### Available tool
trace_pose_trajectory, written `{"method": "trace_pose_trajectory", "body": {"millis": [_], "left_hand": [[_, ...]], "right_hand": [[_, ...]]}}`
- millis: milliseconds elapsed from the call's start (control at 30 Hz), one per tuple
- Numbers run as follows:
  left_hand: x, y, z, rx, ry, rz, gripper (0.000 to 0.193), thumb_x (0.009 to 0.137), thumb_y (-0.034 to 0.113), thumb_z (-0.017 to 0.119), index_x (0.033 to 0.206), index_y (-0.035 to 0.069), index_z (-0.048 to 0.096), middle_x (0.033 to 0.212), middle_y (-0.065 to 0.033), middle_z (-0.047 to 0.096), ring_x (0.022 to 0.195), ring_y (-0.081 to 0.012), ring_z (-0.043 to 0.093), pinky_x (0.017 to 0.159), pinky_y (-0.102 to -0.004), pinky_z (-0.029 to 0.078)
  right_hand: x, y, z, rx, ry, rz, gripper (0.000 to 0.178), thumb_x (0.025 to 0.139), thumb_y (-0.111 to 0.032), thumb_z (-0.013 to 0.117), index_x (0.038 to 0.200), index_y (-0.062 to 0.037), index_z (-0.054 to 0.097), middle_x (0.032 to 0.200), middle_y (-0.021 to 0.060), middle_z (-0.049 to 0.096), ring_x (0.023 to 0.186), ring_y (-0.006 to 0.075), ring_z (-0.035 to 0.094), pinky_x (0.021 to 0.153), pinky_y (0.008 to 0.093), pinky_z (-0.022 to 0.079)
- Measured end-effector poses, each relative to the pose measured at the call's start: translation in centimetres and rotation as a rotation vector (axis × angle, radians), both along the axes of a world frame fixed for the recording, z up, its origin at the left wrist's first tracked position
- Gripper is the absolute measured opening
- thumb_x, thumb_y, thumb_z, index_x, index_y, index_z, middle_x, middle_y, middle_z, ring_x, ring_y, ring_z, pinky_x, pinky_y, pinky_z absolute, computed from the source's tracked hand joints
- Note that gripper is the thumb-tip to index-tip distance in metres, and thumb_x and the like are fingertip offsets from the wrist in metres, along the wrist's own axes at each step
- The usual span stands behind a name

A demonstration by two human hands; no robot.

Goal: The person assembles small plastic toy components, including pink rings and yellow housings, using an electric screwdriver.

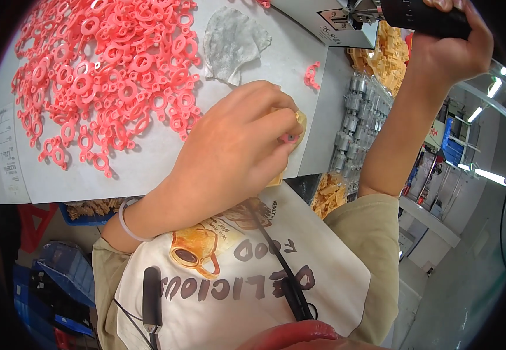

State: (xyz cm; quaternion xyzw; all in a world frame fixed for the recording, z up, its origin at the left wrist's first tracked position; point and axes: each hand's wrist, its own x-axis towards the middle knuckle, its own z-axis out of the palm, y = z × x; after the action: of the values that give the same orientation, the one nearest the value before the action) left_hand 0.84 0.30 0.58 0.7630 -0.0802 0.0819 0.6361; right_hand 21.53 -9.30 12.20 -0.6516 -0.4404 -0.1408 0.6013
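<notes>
My left hand [238, 137] is bent over the right edge of the white table, its fingers pinched on a small pink plastic part [288, 139]. Most of that part is hidden by the fingers. Just beneath them a yellowish block [301, 123] shows in part. Up at the top right, my right hand [454, 49] is wrapped round a thick black cylindrical handle [422, 17], next to the metal fittings of a white machine [346, 26]. A large heap of pink ring-shaped parts [113, 70] covers the table's left side.
A crumpled white cloth [232, 44] lies beside the heap, and a loose pink piece [311, 76] sits near the table's right edge. Beyond that edge are clear packs of metallic cylinders [352, 116] and piles of tan parts [388, 55]. Blue crates [66, 271] stand at lower left.
</notes>
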Motion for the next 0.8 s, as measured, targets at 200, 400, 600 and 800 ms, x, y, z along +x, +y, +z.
{"method": "trace_pose_trajectory", "body": {"millis": [200, 400, 600, 800], "left_hand": [[-0.1, -0.2, -0.2, -0.015, -0.015, 0.022, 0.013, 0.075, 0.006, 0.066, 0.088, 0.005, 0.062, 0.105, -0.0074, 0.060, 0.105, -0.0283, 0.056, 0.088, -0.0377, 0.046], [-0.4, -0.4, 0.0, 0.011, -0.016, 0.039, 0.014, 0.076, 0.008, 0.066, 0.088, 0.004, 0.062, 0.105, -0.0068, 0.060, 0.103, -0.0270, 0.056, 0.088, -0.0370, 0.046], [-0.6, -0.6, -0.5, -0.020, -0.015, 0.057, 0.015, 0.077, 0.009, 0.065, 0.091, 0.005, 0.061, 0.102, -0.0068, 0.059, 0.100, -0.0268, 0.056, 0.087, -0.0363, 0.046], [-0.5, -0.6, -1.1, -0.034, -0.079, 0.092, 0.016, 0.078, 0.012, 0.066, 0.091, 0.006, 0.061, 0.096, -0.0075, 0.058, 0.095, -0.0280, 0.056, 0.084, -0.0359, 0.044]], "right_hand": [[-0.2, -0.4, -0.1, -0.004, -0.034, 0.001, 0.047, 0.084, -0.009, 0.055, 0.128, -0.0068, 0.038, 0.070, 0.0036, 0.044, 0.055, 0.0121, 0.047, 0.054, 0.0262, 0.043], [-0.1, 0.7, 0.0, 0.241, 0.201, -0.198, 0.043, 0.080, -0.003, 0.059, 0.120, -0.0058, 0.044, 0.069, 0.0048, 0.045, 0.054, 0.0143, 0.047, 0.052, 0.0281, 0.045], [-4.6, 1.1, 0.6, 0.087, 0.243, -0.671, 0.051, 0.083, -0.017, 0.064, 0.127, -0.0030, 0.043, 0.093, 0.0167, 0.058, 0.082, 0.0254, 0.061, 0.073, 0.0378, 0.052], [-9.9, -2.6, 2.4, 0.077, 0.438, 0.071, 0.016, 0.071, -0.017, 0.057, 0.074, -0.0065, 0.046, 0.074, 0.0050, 0.043, 0.063, 0.0145, 0.046, 0.063, 0.0316, 0.040]]}}
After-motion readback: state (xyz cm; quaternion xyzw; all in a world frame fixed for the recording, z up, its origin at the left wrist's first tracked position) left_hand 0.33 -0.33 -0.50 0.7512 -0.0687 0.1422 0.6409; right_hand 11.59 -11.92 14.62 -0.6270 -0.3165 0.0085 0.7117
